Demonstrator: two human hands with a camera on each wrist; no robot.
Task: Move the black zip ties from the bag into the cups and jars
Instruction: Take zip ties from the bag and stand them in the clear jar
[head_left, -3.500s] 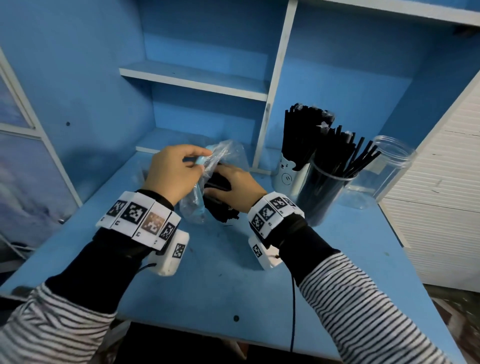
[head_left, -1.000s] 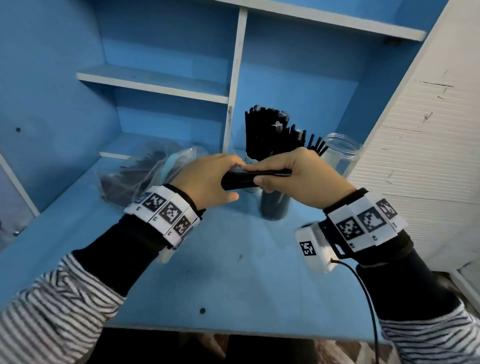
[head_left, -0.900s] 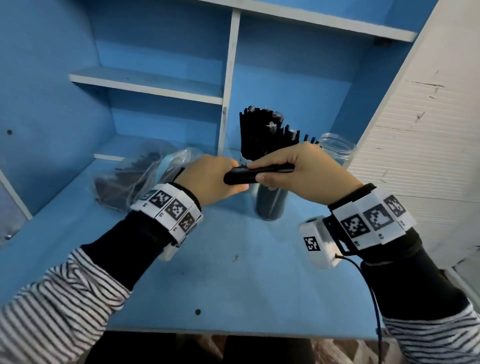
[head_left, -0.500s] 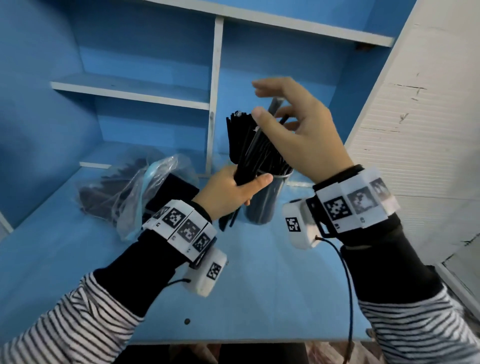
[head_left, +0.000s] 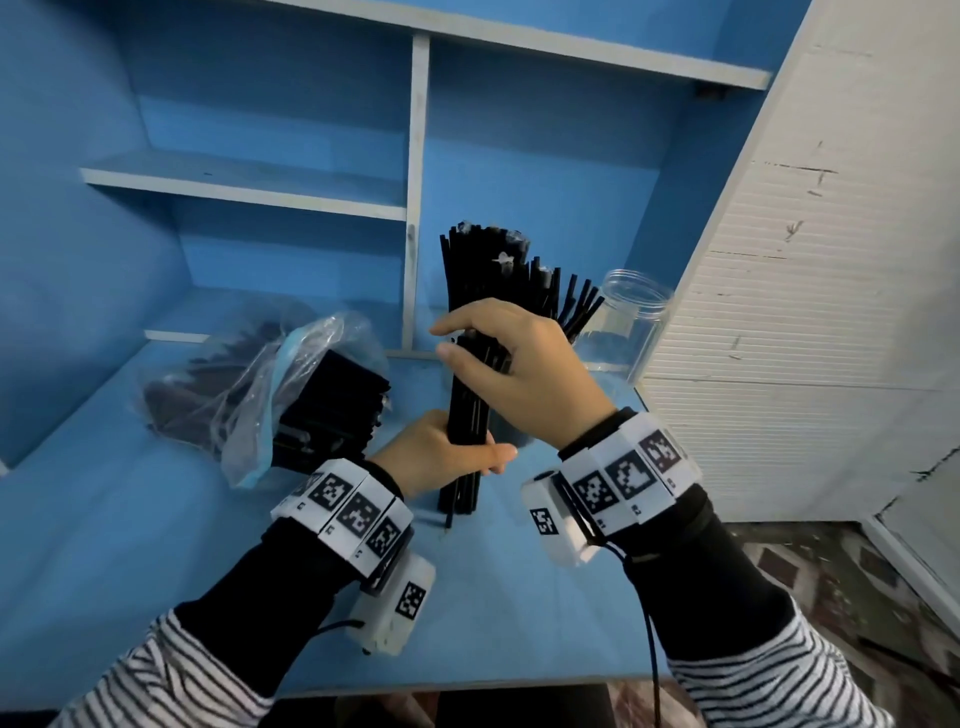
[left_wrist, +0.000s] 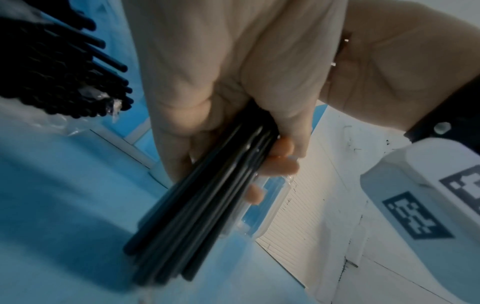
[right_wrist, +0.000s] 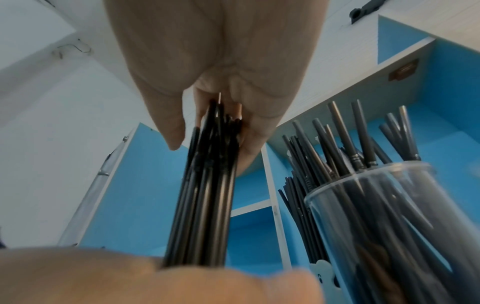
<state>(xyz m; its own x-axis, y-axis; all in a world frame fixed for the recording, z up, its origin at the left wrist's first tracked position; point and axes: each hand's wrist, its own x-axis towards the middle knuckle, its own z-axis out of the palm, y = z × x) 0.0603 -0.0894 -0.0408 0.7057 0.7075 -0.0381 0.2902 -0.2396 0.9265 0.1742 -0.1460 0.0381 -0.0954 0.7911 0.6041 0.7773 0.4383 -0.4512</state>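
A bundle of black zip ties (head_left: 467, 410) stands nearly upright over the blue table (head_left: 519, 597), its lower ends just above the surface. My left hand (head_left: 441, 457) grips it low down, and the left wrist view shows those fingers wrapped round the bundle (left_wrist: 197, 216). My right hand (head_left: 457, 343) holds its upper end between thumb and fingers, which shows in the right wrist view (right_wrist: 213, 148). The clear plastic bag (head_left: 280, 384) with more zip ties (head_left: 332, 405) lies to the left. A clear cup (right_wrist: 389, 226) and a cup behind it hold standing zip ties (head_left: 483, 270). An empty clear jar (head_left: 631, 327) stands at the far right.
Blue shelving with a white divider (head_left: 413, 208) rises behind the cups. A white ribbed panel (head_left: 779, 312) closes off the right side next to the jar. The table's front edge (head_left: 467, 686) runs below my wrists.
The bundle went from lying level between both hands to standing upright in my left hand. My right hand, spread open above it half a second ago, has come down onto its top.
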